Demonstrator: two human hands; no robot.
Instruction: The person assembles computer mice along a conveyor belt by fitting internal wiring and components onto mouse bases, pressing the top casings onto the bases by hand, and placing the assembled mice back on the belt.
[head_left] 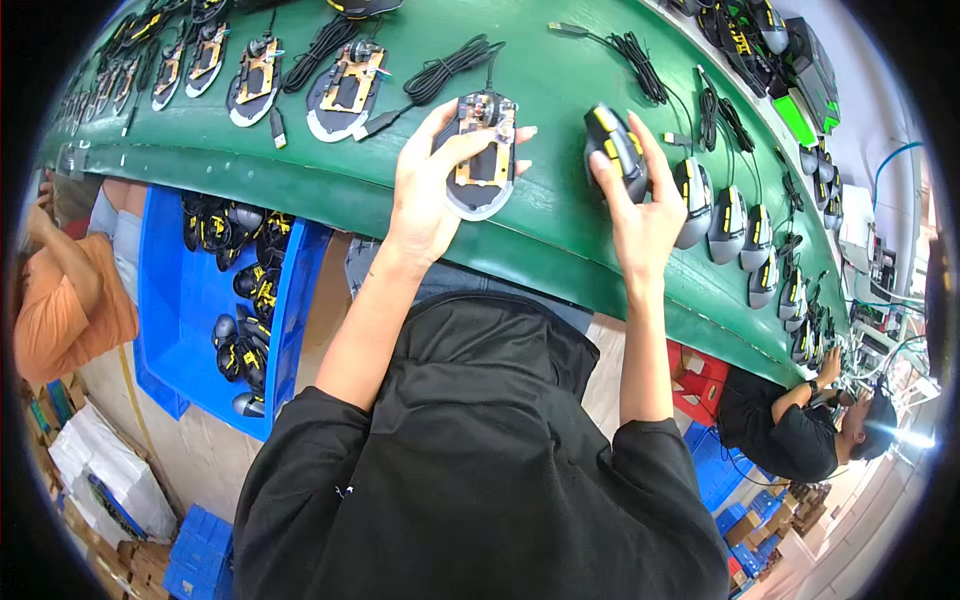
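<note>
My left hand (425,200) grips an open mouse base (482,168), its orange circuit board exposed and a pale rim at its rounded end. The thumb lies across the board, and a black cable leads away from the base's far end. To the right, my right hand (642,215) holds a black mouse top cover (613,150) with yellow buttons, tilted between thumb and fingers. The cover is apart from the base, and its underside is hidden. Both hands are above the green bench (540,230).
Several open mouse bases (345,90) line the bench's left side with coiled cables (450,70). Several covered mice (727,225) stand along the right. A blue bin (170,300) holding black and yellow parts is at lower left. Co-workers sit left (75,310) and right (780,425).
</note>
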